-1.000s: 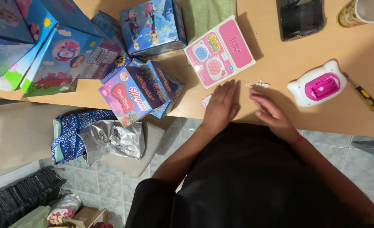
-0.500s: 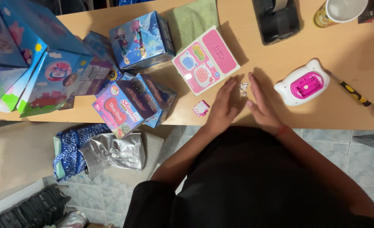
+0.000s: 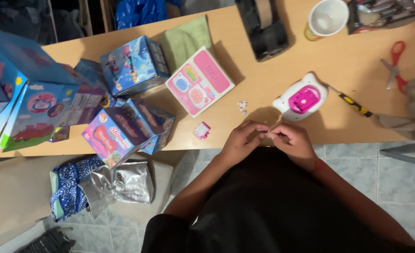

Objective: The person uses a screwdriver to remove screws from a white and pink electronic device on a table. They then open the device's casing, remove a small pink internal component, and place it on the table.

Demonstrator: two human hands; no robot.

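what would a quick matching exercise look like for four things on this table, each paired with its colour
Things:
1. scissors
2. cloth
3. cat-shaped toy
4. tape dispenser

Colours:
A. green
B. white and pink
C. black
D. red handles

Pairs: 1-D, 2-A, 3-B, 4-C
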